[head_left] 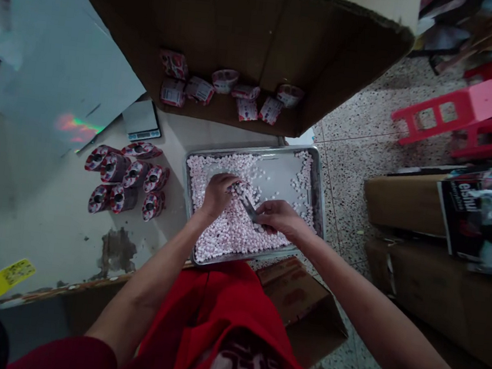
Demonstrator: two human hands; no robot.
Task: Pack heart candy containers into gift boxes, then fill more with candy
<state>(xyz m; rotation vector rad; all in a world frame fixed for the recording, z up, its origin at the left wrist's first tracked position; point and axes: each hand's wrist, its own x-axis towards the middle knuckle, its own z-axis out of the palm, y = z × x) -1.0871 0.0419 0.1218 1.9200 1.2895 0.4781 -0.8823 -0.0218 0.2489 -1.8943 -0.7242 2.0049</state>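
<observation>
A metal tray (256, 152) full of small pale pink-white pellets (227, 232) lies in front of me. My left hand (218, 196) is over its left side, fingers closed around a small printed container (235, 187) that is mostly hidden and seems to have pellets at its mouth. My right hand (278, 216) grips a metal scoop (248, 208) by its near end. The scoop's far end meets the container's mouth, just above the pellets.
Several printed containers (135, 173) stand left of the tray beside a small scale (143, 123). Behind the tray, a large cardboard box (246, 24) holds several printed packs (200, 90). Pink plastic stools (447, 112) and boxes (403, 205) stand at right on the speckled floor.
</observation>
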